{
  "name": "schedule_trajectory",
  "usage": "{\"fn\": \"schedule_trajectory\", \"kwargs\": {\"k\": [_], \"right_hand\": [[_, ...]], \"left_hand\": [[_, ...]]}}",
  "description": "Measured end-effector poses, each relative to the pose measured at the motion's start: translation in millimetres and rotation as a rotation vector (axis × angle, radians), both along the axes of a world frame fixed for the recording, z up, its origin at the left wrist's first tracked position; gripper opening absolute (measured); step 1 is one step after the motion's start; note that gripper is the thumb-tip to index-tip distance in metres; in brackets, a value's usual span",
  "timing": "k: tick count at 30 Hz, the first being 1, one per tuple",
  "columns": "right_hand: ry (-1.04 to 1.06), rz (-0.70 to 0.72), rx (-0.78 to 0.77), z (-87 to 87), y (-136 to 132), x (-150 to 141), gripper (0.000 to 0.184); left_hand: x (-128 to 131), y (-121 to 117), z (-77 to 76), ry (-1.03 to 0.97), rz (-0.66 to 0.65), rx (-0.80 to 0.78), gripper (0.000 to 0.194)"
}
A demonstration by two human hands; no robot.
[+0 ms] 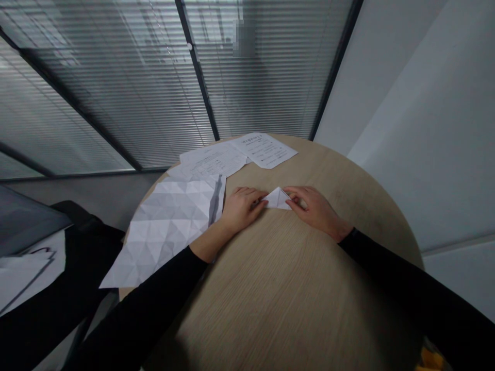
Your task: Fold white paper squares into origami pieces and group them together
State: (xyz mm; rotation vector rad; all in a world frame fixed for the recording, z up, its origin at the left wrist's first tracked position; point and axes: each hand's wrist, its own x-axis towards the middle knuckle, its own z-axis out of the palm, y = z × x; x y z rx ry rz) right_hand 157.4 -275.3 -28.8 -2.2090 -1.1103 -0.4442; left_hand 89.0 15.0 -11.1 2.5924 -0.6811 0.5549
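Observation:
A small piece of folded white paper (278,198), roughly a triangle with its point facing away from me, lies at the middle of the wooden table. My left hand (243,207) pinches its left corner between thumb and fingers. On the opposite corner, my right hand (312,207) grips the paper the same way, thumb nearest me. A crease runs down from the paper's tip. Beside my left forearm spreads a large white sheet (170,216) covered in triangular fold lines.
Printed sheets (266,149) lie at the far edge of the round table (294,299). To the left, a black chair (88,257) has more papers (34,263) on it. Glass panels with blinds (263,93) stand behind, and a white wall (436,129) rises to the right.

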Motion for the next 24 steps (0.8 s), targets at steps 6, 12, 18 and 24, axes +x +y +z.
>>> {"fn": "schedule_trajectory", "kwargs": {"k": [6,12,18,24], "right_hand": [[-0.031,0.025,-0.031,0.6,0,1,0.042],[-0.171,0.06,-0.166,7.2,3,-4,0.057],[-0.224,0.132,-0.236,15.6,7,-9,0.044],[-0.231,0.194,-0.275,16.4,11,-7,0.027]], "left_hand": [[1,-1,-0.5,0.043,0.007,-0.006,0.03],[1,-1,-1.5,0.087,0.006,-0.128,0.034],[4,0,-2.9,0.192,-0.151,-0.379,0.033],[4,-1,0.4,0.204,-0.162,-0.402,0.029]]}}
